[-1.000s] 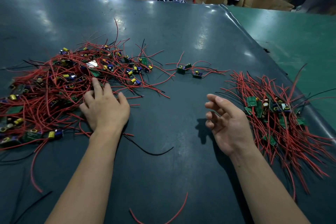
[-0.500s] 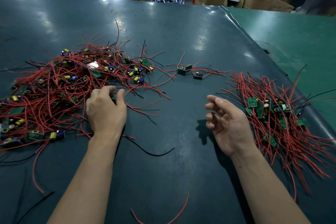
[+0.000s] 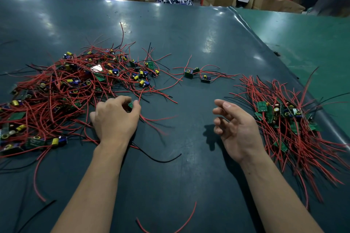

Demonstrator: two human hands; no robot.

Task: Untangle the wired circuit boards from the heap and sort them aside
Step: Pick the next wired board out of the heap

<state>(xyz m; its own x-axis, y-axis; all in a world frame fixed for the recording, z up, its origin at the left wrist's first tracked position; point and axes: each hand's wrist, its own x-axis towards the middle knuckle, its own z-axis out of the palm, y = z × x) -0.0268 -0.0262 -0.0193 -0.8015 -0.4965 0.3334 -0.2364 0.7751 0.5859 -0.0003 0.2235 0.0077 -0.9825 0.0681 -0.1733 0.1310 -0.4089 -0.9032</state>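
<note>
The left hand (image 3: pixel 115 119) now pinches a small green board (image 3: pixel 130 104) between the thumb and the curled fingers, at the right margin of the heap (image 3: pixel 62 92), which spreads over the left half of the desk (image 3: pixel 189 34). One second ago this hand lay flat on the red wires with the fingers spread; half a second ago the fingers had curled into the wires; now it has come a little toward the middle of the desk with the board in its grip. Red wires run from the board back into the heap, so I judge that the board is picked but not yet free. The right hand (image 3: pixel 236 128) has hardly moved in this time: it hovers over the bare middle of the desk, palm turned to the left, fingers loosely bent, holding nothing. The sorted pile (image 3: pixel 287 123), with its wires lying more or less parallel, is near the right edge of the desk, just beside the right hand. Two separate boards (image 3: pixel 197 74) with their wires lie farther back, between heap and pile. The change means one more board is starting its way out; probably the right hand waits to take it or to pull its wires clear, and a snag in the tangle could drag other boards along.
</note>
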